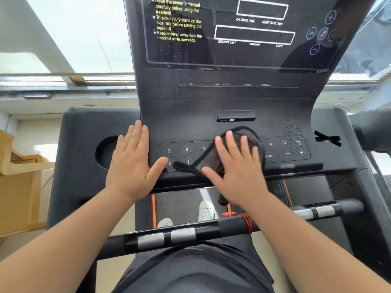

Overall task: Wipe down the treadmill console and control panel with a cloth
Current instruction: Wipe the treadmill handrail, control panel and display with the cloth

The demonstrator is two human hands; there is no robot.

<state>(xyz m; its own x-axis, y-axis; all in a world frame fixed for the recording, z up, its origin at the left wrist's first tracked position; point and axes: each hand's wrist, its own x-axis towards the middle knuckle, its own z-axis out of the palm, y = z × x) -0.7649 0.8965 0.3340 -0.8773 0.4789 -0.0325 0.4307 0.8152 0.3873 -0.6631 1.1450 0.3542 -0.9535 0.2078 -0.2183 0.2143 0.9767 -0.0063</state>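
Pressing diagonal cloth (208, 160), tail pointing left: right hand (237, 172), fingers (231, 144) spread; left hand (131, 163) flat

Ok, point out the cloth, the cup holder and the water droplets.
cloth (250, 134), head view, bare fold near its top edge
cup holder (104, 153), head view, dark inner wall
water droplets (293, 132), head view, densest cluster

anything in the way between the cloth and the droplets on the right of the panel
Nothing visible. The right hand presses the cloth flat on the control panel; only bare panel lies before the droplets.
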